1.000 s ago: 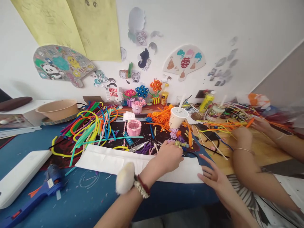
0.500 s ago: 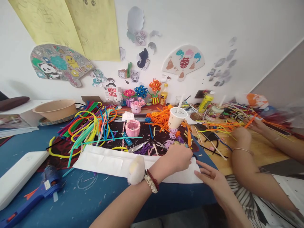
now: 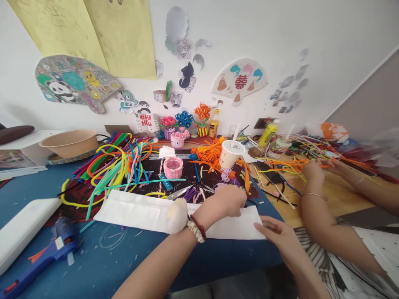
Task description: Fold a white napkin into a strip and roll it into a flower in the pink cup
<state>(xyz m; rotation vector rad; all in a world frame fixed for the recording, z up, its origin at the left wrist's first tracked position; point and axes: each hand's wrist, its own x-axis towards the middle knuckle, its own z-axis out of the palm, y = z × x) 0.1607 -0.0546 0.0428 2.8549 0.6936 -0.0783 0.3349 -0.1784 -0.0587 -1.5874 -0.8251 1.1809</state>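
A long white strip of paper [image 3: 134, 211] lies across the front of the blue table, with fold lines along it. My left hand [image 3: 227, 200] is curled over the strip's far edge, towards its right part. Its fingertips are hidden under the hand, so I cannot make out what they hold. A fluffy cream band and a scrunchie sit on that wrist. My right hand [image 3: 280, 232] pinches the right end of the strip, its thumb on top. Just beyond my left hand are small lilac pipe-cleaner flowers [image 3: 227, 175], and scissors [image 3: 181, 192] lie left of them.
Bundles of pipe cleaners [image 3: 115, 162], a pink pot [image 3: 173, 167] and a white cup with a straw [image 3: 232, 153] stand behind the strip. A blue glue gun [image 3: 59, 241] and a white box [image 3: 26, 230] lie at left. Another person's hands [image 3: 313, 171] handle orange pipe cleaners at right.
My left hand has shifted slightly left along the strip. My right hand keeps its hold at the end. The other person's near hand has moved forward, closer to their other hand.
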